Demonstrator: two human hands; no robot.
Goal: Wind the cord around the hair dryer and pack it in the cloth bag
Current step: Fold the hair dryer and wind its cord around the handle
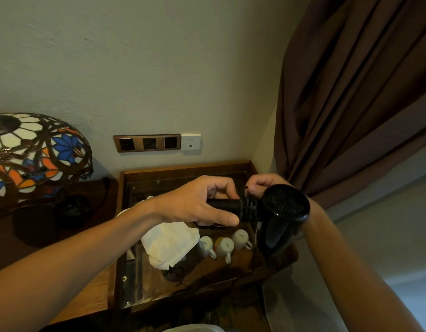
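A black hair dryer point(282, 212) is held in the air over a glass-topped wooden cabinet point(183, 168), its intake grille facing me and its barrel pointing down. My left hand point(202, 202) grips the handle. Several turns of black cord point(249, 208) sit wound around the handle next to the body. Behind the dryer, my right hand point(262, 185) pinches the cord at the coil. The white cloth bag point(170, 243) lies crumpled on the glass top below my left forearm.
Three white cups point(225, 245) lie under the glass beside the bag. A stained-glass lamp point(32, 154) stands on the wooden table at left. A wall socket panel point(147, 143) is above the cabinet. A brown curtain point(351, 92) hangs at right.
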